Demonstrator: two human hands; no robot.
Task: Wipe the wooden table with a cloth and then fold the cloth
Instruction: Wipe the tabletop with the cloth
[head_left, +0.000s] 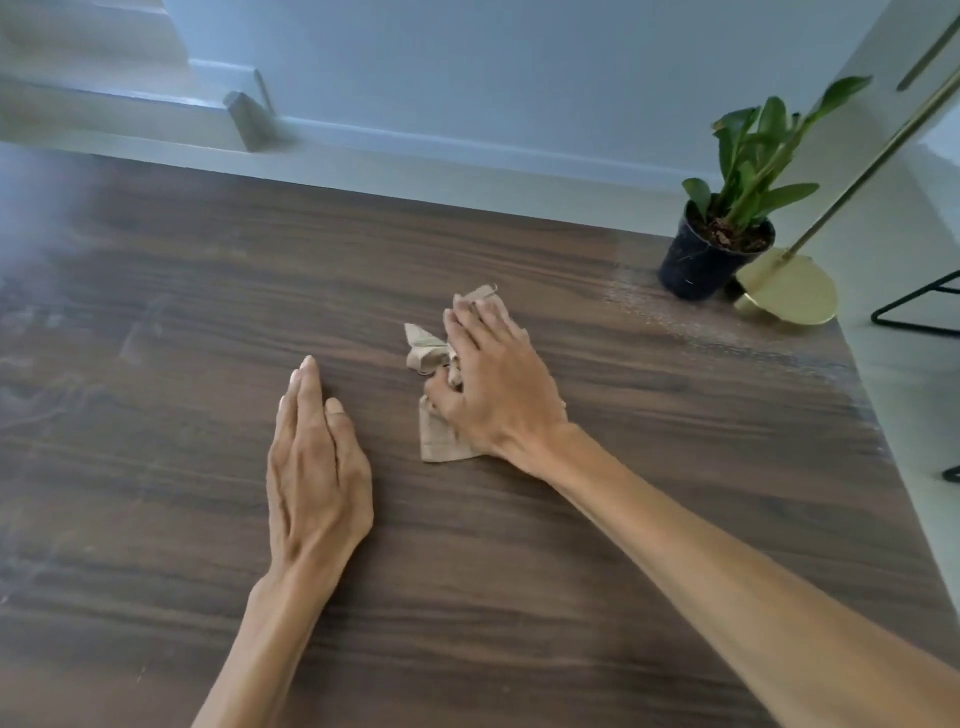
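Note:
A crumpled beige cloth (435, 440) lies near the middle of the dark wooden table (156, 291). My right hand (493, 379) presses down on it, fingers spread over the top and thumb curled into the folds, so most of the cloth is hidden beneath the palm. My left hand (317, 467) rests flat on the bare wood to the left of the cloth, fingers together, holding nothing. A pale dusty smear shows on the table toward the far right corner.
A green plant in a black pot (711, 260) stands at the table's far right corner, beside a round brass lamp base (792, 291) with a slanted brass rod. The table's right edge runs close past them. A pale wall and ledge lie behind.

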